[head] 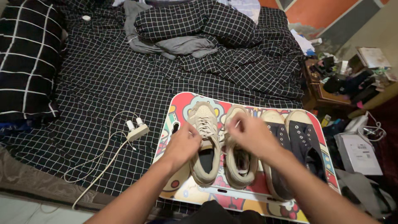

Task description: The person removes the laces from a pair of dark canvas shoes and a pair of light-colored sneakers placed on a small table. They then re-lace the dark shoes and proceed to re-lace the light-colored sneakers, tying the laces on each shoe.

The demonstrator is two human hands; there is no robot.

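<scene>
Four shoes stand on one colourful lap tray (182,103): two beige sneakers, left (205,141) and right (238,159), and two black canvas shoes, one nearer the middle (275,166) and one far right (306,143). Two hands, left hand (182,145) and right hand (253,135), are over the beige pair. On the bed (103,79) lie one white power strip (137,132), one black pillow (27,58) and one small white cap (86,18).

Beige sneakers (217,143) w/ pale laces on multicolour cartoon-print tray (182,103) in red, yellow, teal, navy canvas shoes (292,149) w/ cream toe caps right of beige pair, black bedsheet (103,79) w/ thin white grid under tray, black pillow (27,58) w/ wide white checks far left, white charger (137,130) left of tray.
</scene>
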